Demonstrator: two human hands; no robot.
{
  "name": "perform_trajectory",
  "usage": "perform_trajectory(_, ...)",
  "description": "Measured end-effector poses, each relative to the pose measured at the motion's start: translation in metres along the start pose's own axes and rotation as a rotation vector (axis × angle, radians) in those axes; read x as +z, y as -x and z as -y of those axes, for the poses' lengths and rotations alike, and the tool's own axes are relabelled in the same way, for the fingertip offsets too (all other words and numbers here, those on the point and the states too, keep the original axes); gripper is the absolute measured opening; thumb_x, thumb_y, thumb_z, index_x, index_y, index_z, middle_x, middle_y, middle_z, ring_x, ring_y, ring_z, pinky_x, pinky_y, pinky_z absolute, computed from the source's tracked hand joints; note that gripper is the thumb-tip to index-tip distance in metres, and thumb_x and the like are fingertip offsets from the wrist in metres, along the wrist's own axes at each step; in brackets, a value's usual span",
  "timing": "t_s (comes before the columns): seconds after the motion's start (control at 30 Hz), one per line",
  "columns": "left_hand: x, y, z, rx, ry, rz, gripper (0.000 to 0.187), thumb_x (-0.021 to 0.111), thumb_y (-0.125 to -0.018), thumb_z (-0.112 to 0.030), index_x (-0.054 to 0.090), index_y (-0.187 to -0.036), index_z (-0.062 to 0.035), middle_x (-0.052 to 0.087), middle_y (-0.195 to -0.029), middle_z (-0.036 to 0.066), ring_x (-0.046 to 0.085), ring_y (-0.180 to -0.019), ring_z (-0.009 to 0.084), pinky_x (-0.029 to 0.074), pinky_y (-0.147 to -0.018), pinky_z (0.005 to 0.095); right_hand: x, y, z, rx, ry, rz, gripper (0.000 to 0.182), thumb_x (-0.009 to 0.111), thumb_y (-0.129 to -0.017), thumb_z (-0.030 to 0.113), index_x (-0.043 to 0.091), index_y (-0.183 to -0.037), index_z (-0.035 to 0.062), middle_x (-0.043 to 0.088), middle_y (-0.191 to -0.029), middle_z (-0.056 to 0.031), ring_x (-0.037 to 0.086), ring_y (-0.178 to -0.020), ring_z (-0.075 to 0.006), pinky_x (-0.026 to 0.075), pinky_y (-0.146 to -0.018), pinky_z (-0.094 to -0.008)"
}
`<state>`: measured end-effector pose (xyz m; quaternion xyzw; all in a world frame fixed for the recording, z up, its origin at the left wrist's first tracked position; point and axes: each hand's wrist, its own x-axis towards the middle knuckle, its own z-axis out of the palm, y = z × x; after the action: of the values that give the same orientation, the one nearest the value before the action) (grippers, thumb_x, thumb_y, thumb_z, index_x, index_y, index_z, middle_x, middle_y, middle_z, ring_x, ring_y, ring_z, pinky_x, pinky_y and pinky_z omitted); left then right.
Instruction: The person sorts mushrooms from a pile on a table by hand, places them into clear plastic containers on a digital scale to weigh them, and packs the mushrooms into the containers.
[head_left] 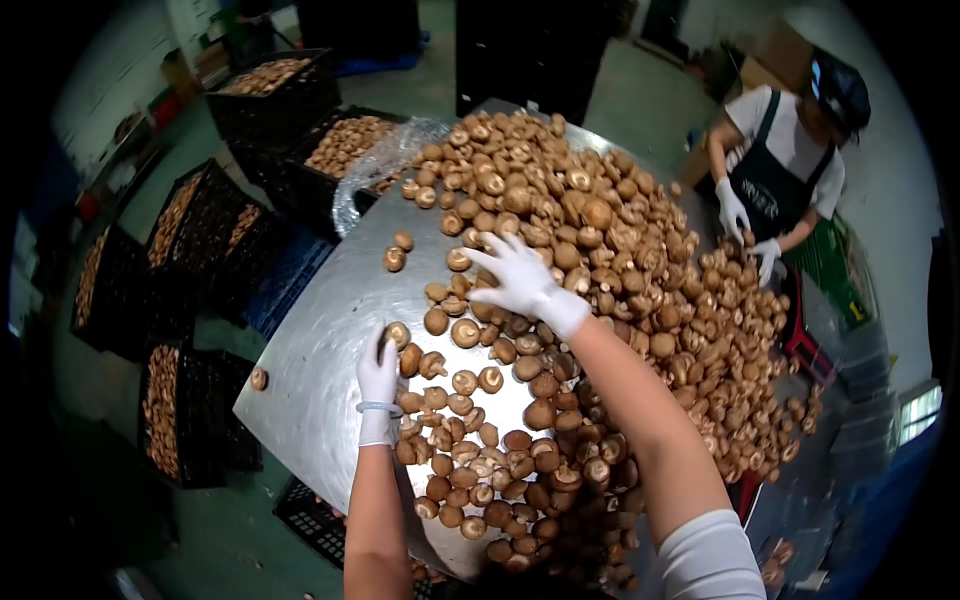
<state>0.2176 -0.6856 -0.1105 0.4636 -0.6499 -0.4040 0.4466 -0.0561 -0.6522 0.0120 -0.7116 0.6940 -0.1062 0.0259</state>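
A large heap of brown shiitake mushrooms (600, 215) covers much of a metal table (310, 300). My right hand (520, 280), in a white glove, reaches over the near side of the heap with its fingers spread; one mushroom (458, 260) lies by its fingertips. Lower and to the left, my gloved left hand (377, 380) has its thumb and fingers closed about a mushroom (398, 335), stem side partly showing. Loose mushrooms (465, 383) lie between my arms, caps and stems facing various ways.
Black crates (270, 110) full of mushrooms stand on the floor to the left, beside a blue pallet (290, 280). Clear plastic film (370, 165) hangs at the table's far left edge. Across the heap, a co-worker (780, 170) in white gloves handles mushrooms. A lone mushroom (259, 379) sits near the left corner.
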Motion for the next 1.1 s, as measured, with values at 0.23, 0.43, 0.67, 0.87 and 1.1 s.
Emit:
perform_trajectory(0.23,0.018,-0.024,-0.008,-0.212,0.250,0.193,0.037,0.051,-0.096,-0.018,0.052,-0.128,-0.0002,0.057,-0.125,0.014,0.053,-0.116,0.0214,0.040,-0.099,0.0315,0.043,-0.056,-0.010,-0.004,0.020,0.387,0.065,0.059,-0.071,0.066,0.058,-0.125,0.0295,0.061,-0.121,-0.0069,0.053,-0.110,-0.0319,0.046,-0.091,-0.0420)
perform_trajectory(0.43,0.054,-0.002,-0.047,-0.282,0.242,0.282,0.041,0.053,-0.095,-0.023,0.051,-0.130,-0.0015,0.055,-0.128,0.012,0.051,-0.117,0.0186,0.039,-0.099,0.0298,0.031,-0.040,-0.017,0.005,-0.131,0.746,0.074,0.055,-0.071,0.073,0.066,-0.116,0.0154,0.062,-0.121,-0.0109,0.060,-0.107,-0.0286,0.046,-0.092,-0.0384)
perform_trajectory(0.67,0.093,0.042,-0.072,-0.285,0.259,0.376,0.037,0.047,-0.098,-0.023,0.054,-0.126,0.0012,0.056,-0.126,0.009,0.050,-0.117,0.0182,0.037,-0.102,0.0305,0.002,0.028,-0.036,0.095,-0.215,0.861,0.082,0.061,-0.068,0.071,0.065,-0.114,0.0038,0.061,-0.120,-0.0155,0.059,-0.108,-0.0300,0.045,-0.092,-0.0388)
perform_trajectory(0.87,0.137,0.094,-0.065,-0.318,0.469,0.524,0.034,0.046,-0.099,-0.021,0.056,-0.122,0.0024,0.058,-0.119,0.010,0.055,-0.107,0.0162,0.042,-0.095,0.0289,-0.029,0.121,-0.061,0.127,-0.426,0.886,0.075,0.057,-0.074,0.072,0.066,-0.116,0.0106,0.062,-0.120,-0.0115,0.056,-0.113,-0.0251,0.040,-0.098,-0.0350)
perform_trajectory(1.1,0.170,0.172,-0.129,-0.282,0.399,0.595,0.039,0.036,-0.101,-0.024,0.050,-0.126,0.0022,0.053,-0.126,0.013,0.050,-0.116,0.0196,0.037,-0.101,0.0309,-0.083,0.226,-0.073,0.100,-0.488,0.784,0.064,0.055,-0.077,0.070,0.067,-0.114,0.0187,0.067,-0.112,-0.0086,0.062,-0.101,-0.0267,0.046,-0.088,-0.0342)
